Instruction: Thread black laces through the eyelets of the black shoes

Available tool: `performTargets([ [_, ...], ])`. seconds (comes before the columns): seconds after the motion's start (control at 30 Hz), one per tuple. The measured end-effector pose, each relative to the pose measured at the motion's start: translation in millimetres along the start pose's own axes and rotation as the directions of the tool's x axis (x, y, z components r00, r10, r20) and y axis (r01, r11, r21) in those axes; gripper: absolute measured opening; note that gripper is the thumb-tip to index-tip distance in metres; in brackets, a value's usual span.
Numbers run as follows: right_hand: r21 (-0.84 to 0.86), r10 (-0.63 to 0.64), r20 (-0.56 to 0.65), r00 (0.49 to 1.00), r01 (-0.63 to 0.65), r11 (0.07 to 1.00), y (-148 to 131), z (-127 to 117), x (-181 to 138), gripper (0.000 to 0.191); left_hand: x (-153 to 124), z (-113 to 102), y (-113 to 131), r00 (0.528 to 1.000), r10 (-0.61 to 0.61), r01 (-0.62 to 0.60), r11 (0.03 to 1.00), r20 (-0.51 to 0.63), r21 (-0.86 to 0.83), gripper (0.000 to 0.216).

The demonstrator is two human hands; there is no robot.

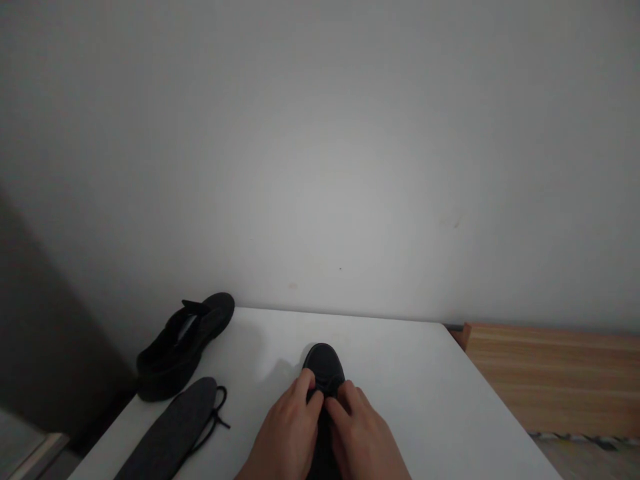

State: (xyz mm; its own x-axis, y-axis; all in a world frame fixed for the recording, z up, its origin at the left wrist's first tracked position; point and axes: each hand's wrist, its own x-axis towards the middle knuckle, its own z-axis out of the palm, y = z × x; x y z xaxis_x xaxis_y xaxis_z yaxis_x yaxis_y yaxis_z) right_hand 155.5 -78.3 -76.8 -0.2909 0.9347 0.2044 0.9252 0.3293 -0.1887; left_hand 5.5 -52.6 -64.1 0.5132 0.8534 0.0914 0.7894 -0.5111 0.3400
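Black shoe (324, 365) is sitting under both my hands at the near edge of the white table (425, 373), toe pointing toward the wall. My left hand (287, 430) and right hand (363, 437) are pinching narrowly at its upper near the laces, fingertips nearly touching; what exactly they are gripping, I cannot tell. Left of that, a dark insole (173, 433) is lying flat with a loose lace (216, 412) beside it. Farther left, a second black shoe (183, 343) is resting by the wall (320, 167).
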Motion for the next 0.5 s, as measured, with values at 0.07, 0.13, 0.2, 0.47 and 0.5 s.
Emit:
performTargets([
  [0.07, 0.019, 0.026, 0.003, 1.000, -0.026, 0.999, -3, -4, 3, 0.031, -1, 0, -2, 0.998, 0.032, -0.035, 0.998, -0.062, -0.043, 0.036],
  [0.13, 0.053, 0.035, -0.023, 0.999, -0.034, 0.998, -3, -6, 4, 0.028, -2, -1, -4, 0.986, 0.062, -0.079, 0.991, -0.154, -0.110, 0.033],
  [0.2, 0.133, 0.023, -0.094, 0.995, -0.010, 0.991, -2, -8, 3, 0.026, -3, -6, -5, 0.967, 0.061, -0.117, 0.969, -0.248, -0.216, 0.028],
  [0.47, 0.753, 0.276, -0.350, 0.895, 0.094, 0.651, 1, -42, 4, 0.022, 6, -45, -5, 0.862, -0.079, -0.261, 0.778, -0.500, -0.572, 0.013],
  [0.5, 0.799, 0.304, -0.327, 0.895, 0.090, 0.594, 0, -43, 5, 0.024, 7, -47, -5, 0.860, -0.092, -0.263, 0.763, -0.502, -0.590, 0.013],
])
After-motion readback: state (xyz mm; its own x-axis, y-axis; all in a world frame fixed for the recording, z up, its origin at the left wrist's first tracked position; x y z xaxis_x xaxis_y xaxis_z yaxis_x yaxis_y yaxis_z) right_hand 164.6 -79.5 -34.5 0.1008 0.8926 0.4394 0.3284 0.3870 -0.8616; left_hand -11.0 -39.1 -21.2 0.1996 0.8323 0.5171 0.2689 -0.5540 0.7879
